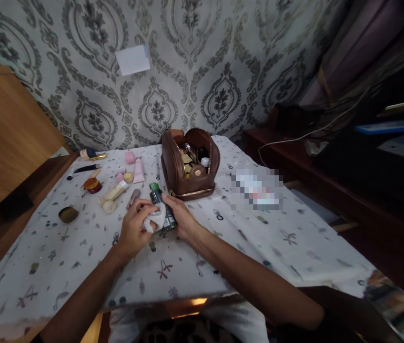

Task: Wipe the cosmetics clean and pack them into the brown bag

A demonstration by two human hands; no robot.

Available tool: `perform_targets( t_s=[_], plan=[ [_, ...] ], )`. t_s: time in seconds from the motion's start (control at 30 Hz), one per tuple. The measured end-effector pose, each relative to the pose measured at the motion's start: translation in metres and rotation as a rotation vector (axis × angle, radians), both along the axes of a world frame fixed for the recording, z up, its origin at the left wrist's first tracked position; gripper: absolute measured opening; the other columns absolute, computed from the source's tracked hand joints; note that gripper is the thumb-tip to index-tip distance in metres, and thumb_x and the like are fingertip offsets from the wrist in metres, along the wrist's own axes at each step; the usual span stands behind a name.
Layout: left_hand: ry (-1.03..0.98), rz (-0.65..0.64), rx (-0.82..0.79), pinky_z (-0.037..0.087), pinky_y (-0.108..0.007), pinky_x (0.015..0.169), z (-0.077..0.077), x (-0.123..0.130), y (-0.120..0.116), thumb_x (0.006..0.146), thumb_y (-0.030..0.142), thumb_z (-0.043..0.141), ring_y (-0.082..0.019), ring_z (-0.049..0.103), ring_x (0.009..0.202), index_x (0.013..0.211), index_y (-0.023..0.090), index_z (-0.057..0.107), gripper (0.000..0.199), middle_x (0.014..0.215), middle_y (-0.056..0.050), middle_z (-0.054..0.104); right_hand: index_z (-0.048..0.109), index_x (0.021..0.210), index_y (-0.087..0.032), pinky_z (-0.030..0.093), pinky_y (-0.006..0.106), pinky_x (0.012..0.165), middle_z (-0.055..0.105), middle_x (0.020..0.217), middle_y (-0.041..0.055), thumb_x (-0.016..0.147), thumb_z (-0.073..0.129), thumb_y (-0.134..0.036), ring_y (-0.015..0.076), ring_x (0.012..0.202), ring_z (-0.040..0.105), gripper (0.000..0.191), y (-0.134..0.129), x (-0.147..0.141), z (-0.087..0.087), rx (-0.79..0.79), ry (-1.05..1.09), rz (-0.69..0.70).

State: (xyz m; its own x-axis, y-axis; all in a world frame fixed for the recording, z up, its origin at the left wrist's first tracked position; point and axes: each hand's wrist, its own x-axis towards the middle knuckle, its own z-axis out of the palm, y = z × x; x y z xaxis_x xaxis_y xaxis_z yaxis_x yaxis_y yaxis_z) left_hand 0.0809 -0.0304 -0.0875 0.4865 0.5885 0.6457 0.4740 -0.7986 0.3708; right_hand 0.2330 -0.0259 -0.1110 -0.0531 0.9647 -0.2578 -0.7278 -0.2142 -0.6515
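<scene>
My right hand (181,216) grips a dark green bottle (168,220) with a green cap, tilted above the table. A crumpled white cloth or wipe (156,218) is pinched in my left hand (137,223) and pressed against the bottle's side. Part of the bottle is hidden behind the cloth and fingers. Just behind my hands stands a brown cosmetic bag (174,170), unzipped, with several small items inside. Close to my left fingers lies a small greyish-pink tube (134,195).
Left on the patterned tablecloth (91,267) are a cream tube (114,193), a red-and-amber jar (92,185), a pink tube (138,170), a dark round lid (68,214) and a navy-and-gold bottle (89,154). A blurred-out rectangular object (257,189) lies right. A wooden panel (9,138) borders the left.
</scene>
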Motion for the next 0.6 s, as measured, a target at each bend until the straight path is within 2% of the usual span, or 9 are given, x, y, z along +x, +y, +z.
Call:
perform_targets(
  t_s=[0.2,0.3,0.47,0.6],
  plan=[
    [0.052,-0.197,0.045,0.05,-0.029,0.069,-0.001,0.005,-0.013,0.076,0.006,0.055,-0.017,0.059,0.083,0.103,0.02,0.063,0.032,0.1,-0.007,0.057,0.06,0.07,-0.019,0.039,0.022,0.049,0.06,0.054,-0.0059,0.066,0.084,-0.041,0.0097,0.048,0.049,0.033,0.003,0.004,0.001,-0.054,0.104,0.031],
    [0.029,-0.234,0.028,0.05,-0.028,0.068,0.001,0.006,-0.014,0.076,0.006,0.055,-0.017,0.06,0.082,0.103,0.02,0.063,0.032,0.1,-0.007,0.057,0.06,0.07,-0.019,0.04,0.023,0.048,0.06,0.054,-0.0048,0.071,0.081,-0.039,0.0116,0.048,0.05,0.029,0.003,0.004,0.003,-0.086,0.118,0.042],
    [-0.021,-0.127,0.012,0.05,-0.03,0.072,0.004,0.006,-0.008,0.08,0.009,0.053,-0.017,0.06,0.083,0.104,0.021,0.063,0.029,0.097,-0.005,0.058,0.062,0.073,-0.018,0.044,0.024,0.055,0.064,0.059,-0.0038,0.074,0.077,-0.036,0.0123,0.053,0.055,0.023,0.001,0.0,0.003,-0.111,0.129,0.09],
    [-0.085,0.019,-0.047,0.05,-0.032,0.077,0.009,0.002,-0.001,0.083,0.014,0.052,-0.019,0.059,0.087,0.101,0.02,0.061,0.021,0.092,-0.004,0.058,0.066,0.076,-0.016,0.045,0.023,0.056,0.065,0.062,-0.0031,0.068,0.081,-0.039,0.0115,0.056,0.056,0.029,-0.004,-0.003,0.007,-0.033,0.082,0.153]
  ],
)
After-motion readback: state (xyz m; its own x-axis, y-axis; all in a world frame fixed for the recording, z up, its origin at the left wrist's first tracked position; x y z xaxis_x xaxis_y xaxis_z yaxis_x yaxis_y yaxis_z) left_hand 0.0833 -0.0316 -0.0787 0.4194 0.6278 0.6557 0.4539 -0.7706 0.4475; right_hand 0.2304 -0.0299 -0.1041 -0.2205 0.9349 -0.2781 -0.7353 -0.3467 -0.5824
